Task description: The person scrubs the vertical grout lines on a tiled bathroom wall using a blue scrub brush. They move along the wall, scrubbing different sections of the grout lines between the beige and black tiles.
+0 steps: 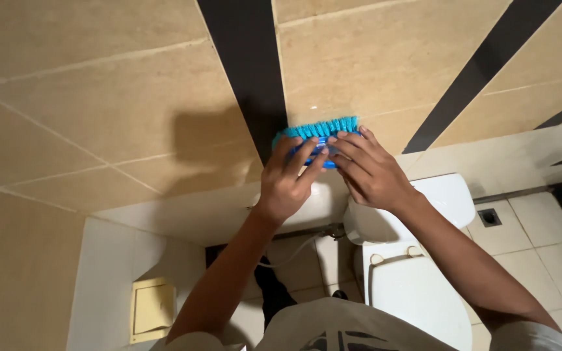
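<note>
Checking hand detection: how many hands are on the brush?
2. Left hand grips the left end of the blue brush; right hand covers its right side, fingers across the back. Bristles press against the tan wall tile. No other hands in view.

Beige tiled wall (99, 97) with black stripes (248, 71), white toilet (417, 279), pale floor tiles (541, 253), small floor drain (490, 217).

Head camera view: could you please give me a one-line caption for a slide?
Both hands, left hand and right hand, press a blue brush against the tan wall tiles above a white toilet.
</note>
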